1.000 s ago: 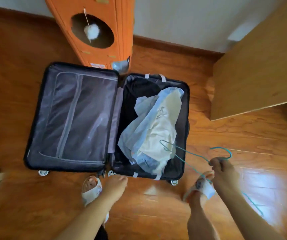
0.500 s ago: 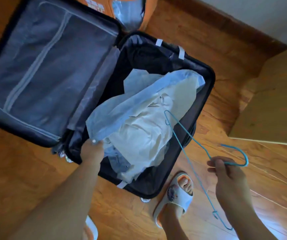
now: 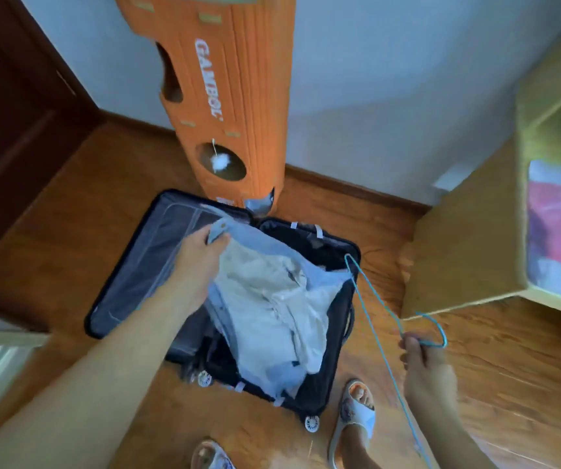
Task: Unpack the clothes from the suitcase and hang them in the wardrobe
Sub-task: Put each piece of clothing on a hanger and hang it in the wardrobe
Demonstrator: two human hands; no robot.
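- Since half a second ago, the left hand (image 3: 201, 262) has lifted the blue shirt (image 3: 272, 299) up; its fingers pinch one top corner.
- Most of the shirt is still hanging down into the open suitcase (image 3: 346, 333) on the floor.
- The right hand (image 3: 424, 363) has its fingers curled round the blue wire hanger (image 3: 373, 319), near the hook.
- The shirt looks soft, light and floppy. Holding it by the collar or shoulders should work best.
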